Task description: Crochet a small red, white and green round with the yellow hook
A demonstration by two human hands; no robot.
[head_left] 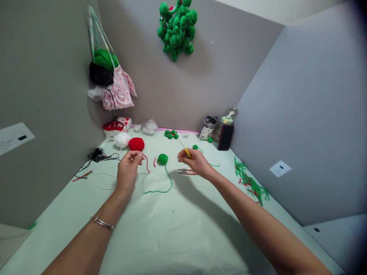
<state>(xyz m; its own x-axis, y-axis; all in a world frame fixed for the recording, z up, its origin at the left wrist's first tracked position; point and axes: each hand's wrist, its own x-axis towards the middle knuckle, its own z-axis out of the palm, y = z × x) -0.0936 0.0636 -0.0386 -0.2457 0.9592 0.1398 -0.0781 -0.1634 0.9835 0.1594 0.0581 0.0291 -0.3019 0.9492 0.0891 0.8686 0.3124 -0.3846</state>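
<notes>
My left hand (129,168) is closed in a pinch, with a red yarn piece (147,163) trailing from its fingertips. Between the fingers of my right hand (195,160) is a thin tool with a yellow handle (187,152), its pale tip pointing up and left. Under that hand lie thread snips with red handles (186,172). A green crocheted ball (163,159) rests between my hands, its long tail (169,189) curving toward me. One short red strand (154,162) lies left of the ball. A red yarn ball (136,144) sits just beyond my left hand.
White yarn (122,140) and a tissue box (117,128) stand at back left, near tangled black cord (99,155). A pen cup (207,128) and a dark phone (225,137) are at back right. Green scraps (250,181) line the right edge. Bags (119,89) hang on the left wall.
</notes>
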